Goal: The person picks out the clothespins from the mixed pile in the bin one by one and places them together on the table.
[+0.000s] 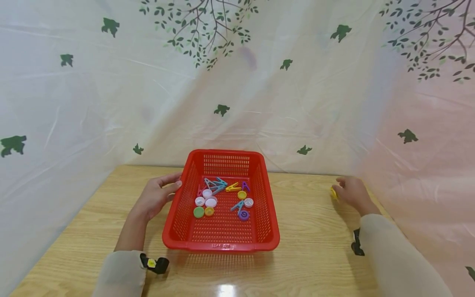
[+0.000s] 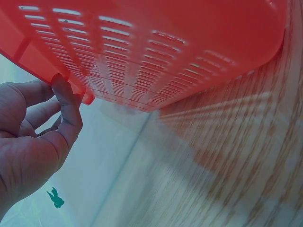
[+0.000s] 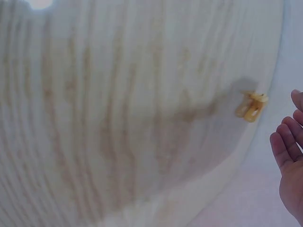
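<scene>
A red plastic basket point(image 1: 222, 246) with slotted sides stands on the table. Several clothespins in blue, pink, yellow and purple lie in it, among them a yellow clothespin point(image 1: 233, 187). Bottle caps lie there too, including a green cap point(image 1: 198, 212) and a purple cap point(image 1: 243, 215). My left hand point(image 1: 154, 198) holds the basket's left rim with thumb and finger; the left wrist view shows the fingertips at the rim. Far to the right, my right hand point(image 1: 352, 192) is beside another yellow clothespin point(image 3: 254, 108). In the right wrist view its fingers point(image 3: 286, 146) stand apart from that clothespin.
The wooden table point(image 1: 304, 231) extends to both sides of the basket. A pale cloth point(image 1: 259, 107) printed with leaves and branches hangs behind the table and down its right side. Each wrist wears a black strap.
</scene>
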Motion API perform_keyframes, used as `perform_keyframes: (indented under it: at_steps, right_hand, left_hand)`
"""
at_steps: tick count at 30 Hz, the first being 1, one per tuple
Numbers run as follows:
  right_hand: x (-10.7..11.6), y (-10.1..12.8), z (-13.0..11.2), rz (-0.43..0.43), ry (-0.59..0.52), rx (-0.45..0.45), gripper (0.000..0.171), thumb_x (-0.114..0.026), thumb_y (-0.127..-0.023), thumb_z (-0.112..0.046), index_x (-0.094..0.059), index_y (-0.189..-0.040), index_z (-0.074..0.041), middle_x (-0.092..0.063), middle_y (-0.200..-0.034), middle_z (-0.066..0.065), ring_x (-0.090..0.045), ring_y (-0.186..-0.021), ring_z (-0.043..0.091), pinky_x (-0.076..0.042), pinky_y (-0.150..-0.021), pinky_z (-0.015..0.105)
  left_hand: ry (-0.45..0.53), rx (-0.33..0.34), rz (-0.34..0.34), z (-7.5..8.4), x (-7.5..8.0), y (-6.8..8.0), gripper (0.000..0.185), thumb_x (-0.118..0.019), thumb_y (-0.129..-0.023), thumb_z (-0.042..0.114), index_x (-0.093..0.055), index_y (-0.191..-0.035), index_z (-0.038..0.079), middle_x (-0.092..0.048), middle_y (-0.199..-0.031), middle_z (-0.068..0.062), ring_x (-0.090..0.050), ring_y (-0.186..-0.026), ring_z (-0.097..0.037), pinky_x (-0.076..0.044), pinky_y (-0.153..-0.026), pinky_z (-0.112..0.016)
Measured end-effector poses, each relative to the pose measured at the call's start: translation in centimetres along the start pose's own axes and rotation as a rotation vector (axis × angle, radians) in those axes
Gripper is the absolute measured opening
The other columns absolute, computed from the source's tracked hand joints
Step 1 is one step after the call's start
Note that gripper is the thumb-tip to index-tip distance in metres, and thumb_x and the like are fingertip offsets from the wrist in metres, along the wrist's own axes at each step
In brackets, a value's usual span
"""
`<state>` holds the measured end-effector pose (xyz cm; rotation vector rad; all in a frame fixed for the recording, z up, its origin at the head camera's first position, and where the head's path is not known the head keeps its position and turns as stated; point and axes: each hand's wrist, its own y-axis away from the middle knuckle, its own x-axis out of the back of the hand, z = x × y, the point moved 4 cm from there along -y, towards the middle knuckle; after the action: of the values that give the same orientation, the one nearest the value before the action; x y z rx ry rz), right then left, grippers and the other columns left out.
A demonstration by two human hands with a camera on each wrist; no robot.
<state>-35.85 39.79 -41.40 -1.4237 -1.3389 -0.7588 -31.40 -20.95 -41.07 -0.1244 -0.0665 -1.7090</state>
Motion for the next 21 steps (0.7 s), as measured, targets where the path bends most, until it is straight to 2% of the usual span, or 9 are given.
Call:
perform_keyframes:
  at_steps: [5, 9, 21]
  right_hand:
    - [0.5, -0.9, -1.0, -0.018, 0.018, 0.038, 0.043, -0.063, -0.1, -0.017, -0.061, -0.122, 0.02, -0.065, -0.112, 0.039, -0.064, -0.1, 0.054, -0.052, -0.086, 0.066]
    - [0.9, -1.7, -2.1, -0.043, -0.022, 0.029, 0.045, -0.061, -0.102, -0.02, -0.06, -0.127, 0.017, -0.064, -0.117, 0.039, -0.064, -0.104, 0.053, -0.052, -0.088, 0.066]
    - [2.6, -4.2, -7.3, -0.058, -0.102, 0.071, 0.046, -0.058, -0.105, -0.022, -0.057, -0.135, 0.013, -0.062, -0.125, 0.036, -0.062, -0.112, 0.048, -0.05, -0.097, 0.063]
  left_hand:
    - [-0.003, 0.003, 0.002, 0.0, 0.0, -0.2, 0.055, -0.067, -0.1, 0.028, -0.052, -0.15, 0.01, -0.054, -0.147, -0.015, -0.065, -0.119, -0.033, -0.057, -0.094, -0.038]
    - [-0.008, 0.012, 0.005, 0.0, 0.0, -0.1, 0.056, -0.067, -0.1, 0.029, -0.052, -0.151, 0.011, -0.054, -0.147, -0.015, -0.064, -0.12, -0.032, -0.057, -0.094, -0.038]
    - [-0.017, 0.02, 0.008, 0.0, 0.0, 0.2, 0.057, -0.068, -0.1, 0.031, -0.052, -0.151, 0.013, -0.053, -0.148, -0.014, -0.064, -0.121, -0.033, -0.057, -0.094, -0.041]
